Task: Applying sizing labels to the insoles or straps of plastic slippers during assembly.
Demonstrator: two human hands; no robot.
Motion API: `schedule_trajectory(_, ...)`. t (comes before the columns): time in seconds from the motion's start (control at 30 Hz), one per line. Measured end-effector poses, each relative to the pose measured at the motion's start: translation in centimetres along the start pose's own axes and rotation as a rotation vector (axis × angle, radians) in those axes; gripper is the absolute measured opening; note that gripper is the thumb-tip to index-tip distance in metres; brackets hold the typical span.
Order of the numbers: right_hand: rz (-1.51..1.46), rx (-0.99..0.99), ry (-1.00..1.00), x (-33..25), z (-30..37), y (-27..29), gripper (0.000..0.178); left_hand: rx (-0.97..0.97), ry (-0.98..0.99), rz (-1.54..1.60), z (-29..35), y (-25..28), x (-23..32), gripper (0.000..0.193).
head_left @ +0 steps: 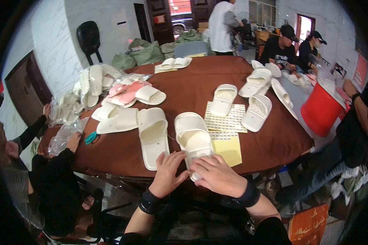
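Note:
A white open-toe slipper (194, 136) lies in front of me, its heel toward the table's near edge. The fingers of my right hand (218, 174) lie close together across that heel, gripping it; they hide part of it. My left hand (170, 170) is beside the heel, fingers and thumb apart, with nothing seen in it. To its left lies a matching white slipper (154, 141), its heel near my left fingertips. Beside the right slipper are a sheet of small printed stickers (226, 118) and a yellow backing sheet (228, 152) with a few stickers along its top.
More white slippers (257, 110) lie at right, and white and pink slippers (129, 92) at left. Teal-handled scissors (90, 138) rest near a clear plastic bag (67, 134), where another person's hand (73, 142) is. A red bucket (321, 108) stands at right. Others work beyond.

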State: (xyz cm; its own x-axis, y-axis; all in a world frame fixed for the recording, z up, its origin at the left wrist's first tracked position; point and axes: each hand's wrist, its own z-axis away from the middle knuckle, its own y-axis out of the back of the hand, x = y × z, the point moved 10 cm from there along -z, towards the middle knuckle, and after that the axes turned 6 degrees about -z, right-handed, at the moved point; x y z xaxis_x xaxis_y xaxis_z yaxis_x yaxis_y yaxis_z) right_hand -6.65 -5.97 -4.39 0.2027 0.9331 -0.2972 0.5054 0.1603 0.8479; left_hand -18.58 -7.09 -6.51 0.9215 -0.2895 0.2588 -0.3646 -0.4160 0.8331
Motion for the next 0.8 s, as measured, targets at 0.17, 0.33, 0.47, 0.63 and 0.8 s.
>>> schedule_trajectory(0.17, 0.086, -0.046, -0.044, -0.3, 1.2, -0.3, 0.052, 0.179, 0.016, 0.135, 0.9, 4.1, -1.1, 0.041)
schedule_trajectory(0.33, 0.226, 0.023, -0.042, 0.0, 0.7, -0.8, 0.045, 0.338, 0.229, 0.064, 3.3, 7.0, -6.7, 0.032)
schedule_trajectory(0.47, 0.272, 0.129, -0.048, -0.5, -0.2, 2.0, 0.041, 0.37, 0.317, 0.162, 4.7, 7.0, -10.7, 0.026)
schedule_trajectory(0.63, 0.105, 0.376, 0.002, -1.0, -1.2, 7.8, 0.042, 0.436, 0.438, 0.214, 6.1, 7.0, -13.7, 0.02)
schedule_trajectory(0.8, -0.016, 0.548, 0.022, -0.5, -1.6, 12.4, 0.041, 0.495, 0.595, 0.37, 6.8, 6.2, -17.6, 0.014)
